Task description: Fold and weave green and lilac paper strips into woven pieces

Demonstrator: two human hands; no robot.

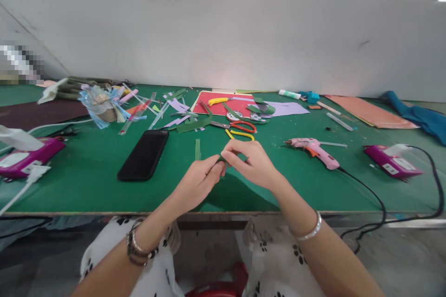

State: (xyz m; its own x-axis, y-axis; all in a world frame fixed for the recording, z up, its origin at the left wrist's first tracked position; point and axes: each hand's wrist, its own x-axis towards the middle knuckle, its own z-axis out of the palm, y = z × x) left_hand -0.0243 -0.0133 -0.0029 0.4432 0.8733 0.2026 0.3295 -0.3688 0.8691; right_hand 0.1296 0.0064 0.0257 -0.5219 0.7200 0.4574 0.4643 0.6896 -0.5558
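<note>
Both hands meet above the near part of the green table. My left hand (197,183) is closed, pinching a small piece of green paper (220,159) between thumb and fingers. Against its other end my right hand (254,162) is closed too, thumb and fingertips together on the paper; most of the piece is hidden by the fingers. A narrow green paper strip (197,148) lies just beyond my left hand. Past my right hand are red-handled scissors (244,126) and a yellow-handled pair (240,136), lying on the table.
A black phone (143,155) lies to the left. At right are a pink glue gun (315,151) with a cord and a purple power strip (392,161); another power strip (33,155) is far left. Paper scraps (177,106), red paper (223,103) and a glue stick (290,94) lie farther back.
</note>
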